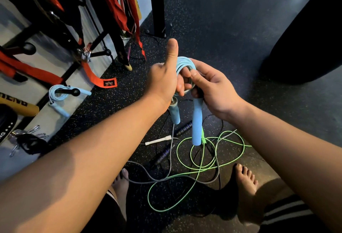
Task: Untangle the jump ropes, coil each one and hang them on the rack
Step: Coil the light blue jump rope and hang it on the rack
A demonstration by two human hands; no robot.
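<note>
A light blue jump rope (185, 64) is coiled around the fingers of my left hand (164, 79), whose thumb points up. My right hand (209, 84) pinches the coil and grips the top of one blue foam handle (197, 123), which hangs down. The other blue handle (174, 111) dangles below my left palm. On the floor under my hands lies a tangle: a neon green rope (185, 172), a grey rope (148, 179), thin black rope, a white handle (158, 140) and dark handles (162, 155). Another coiled blue rope (55, 94) hangs on a rack peg (71, 91) at left.
The black rack (55, 25) at left carries red and orange straps (118, 3). A black post (157, 5) stands ahead. A large black punching bag (311, 34) fills the upper right. Metal clips (27, 134) lie at lower left. My bare feet (246, 186) flank the tangle.
</note>
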